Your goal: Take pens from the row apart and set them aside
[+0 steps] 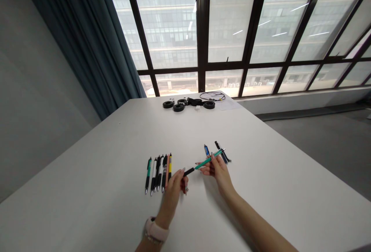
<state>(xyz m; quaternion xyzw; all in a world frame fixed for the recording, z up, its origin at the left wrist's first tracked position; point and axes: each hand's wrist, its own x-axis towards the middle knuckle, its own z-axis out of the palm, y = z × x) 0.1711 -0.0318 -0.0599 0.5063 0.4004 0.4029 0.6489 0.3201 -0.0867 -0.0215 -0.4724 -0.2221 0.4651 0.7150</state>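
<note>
Above the table, both hands hold the parts of a pen. My right hand [216,169] pinches its green barrel [204,162], which slants up to the right. My left hand [176,182] grips the black grip section [189,172] at the lower end. A thin pale piece shows where the two parts meet; whether they are joined I cannot tell. Left of my left hand lies a row of several pens [157,172], side by side, in green, white, black, orange and yellow. Behind my right hand are a blue pen [206,150] and some dark pens [218,145], partly hidden.
Toward the far end of the white table [121,140] lie several black rolls [179,107], a small white item [197,108], a coiled black cable [213,96] and a sheet of paper [230,104]. Windows stand beyond; a dark blue curtain [95,43] hangs at the left.
</note>
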